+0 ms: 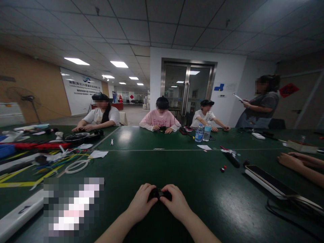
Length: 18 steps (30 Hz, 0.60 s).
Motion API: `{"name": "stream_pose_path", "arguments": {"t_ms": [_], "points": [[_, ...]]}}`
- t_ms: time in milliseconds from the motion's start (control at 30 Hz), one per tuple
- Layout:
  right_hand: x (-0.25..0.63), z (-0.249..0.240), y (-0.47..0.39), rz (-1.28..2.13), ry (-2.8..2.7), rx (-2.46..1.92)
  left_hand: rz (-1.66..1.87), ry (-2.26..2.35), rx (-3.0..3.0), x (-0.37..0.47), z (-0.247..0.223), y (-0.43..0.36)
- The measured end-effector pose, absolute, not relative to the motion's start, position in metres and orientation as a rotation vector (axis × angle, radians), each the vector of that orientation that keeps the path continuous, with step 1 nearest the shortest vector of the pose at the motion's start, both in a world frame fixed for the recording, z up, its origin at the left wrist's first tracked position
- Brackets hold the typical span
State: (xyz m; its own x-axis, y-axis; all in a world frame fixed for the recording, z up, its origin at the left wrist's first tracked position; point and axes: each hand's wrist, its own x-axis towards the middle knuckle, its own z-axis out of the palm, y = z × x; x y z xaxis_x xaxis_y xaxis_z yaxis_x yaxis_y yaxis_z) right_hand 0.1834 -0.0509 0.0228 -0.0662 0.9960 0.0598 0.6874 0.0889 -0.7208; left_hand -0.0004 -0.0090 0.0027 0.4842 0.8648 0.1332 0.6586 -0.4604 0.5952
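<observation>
Both of my hands are closed on a small black object (159, 193) just above or on the green table (121, 206). My left hand (143, 201) grips its left end, thumb in front and fingers behind. On the other end, my right hand (175, 199) holds in much the same way. Between the thumbs the middle of the object shows, with a slightly greyer patch. Its ends are hidden by my fingers, and its exact kind cannot be made out.
To the left lie cables (77, 166), yellow strips and a long white object (22, 214). A phone-like black slab (269, 180) and another person's hands (293, 162) are at the right. Bottles (199, 133) stand farther back; several people sit or stand beyond.
</observation>
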Motion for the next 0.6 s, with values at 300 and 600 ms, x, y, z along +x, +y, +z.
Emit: {"name": "stream_pose_path", "arguments": {"t_ms": [300,600], "points": [[0.1818,0.0197,-0.0487,0.652,-1.83,-1.637,0.604,1.243,2.289,0.0013,0.0061,-0.0126],[0.1819,0.0204,-0.0499,0.724,-1.794,-1.657,0.568,1.215,2.269,0.0003,0.0132,-0.0151]]}}
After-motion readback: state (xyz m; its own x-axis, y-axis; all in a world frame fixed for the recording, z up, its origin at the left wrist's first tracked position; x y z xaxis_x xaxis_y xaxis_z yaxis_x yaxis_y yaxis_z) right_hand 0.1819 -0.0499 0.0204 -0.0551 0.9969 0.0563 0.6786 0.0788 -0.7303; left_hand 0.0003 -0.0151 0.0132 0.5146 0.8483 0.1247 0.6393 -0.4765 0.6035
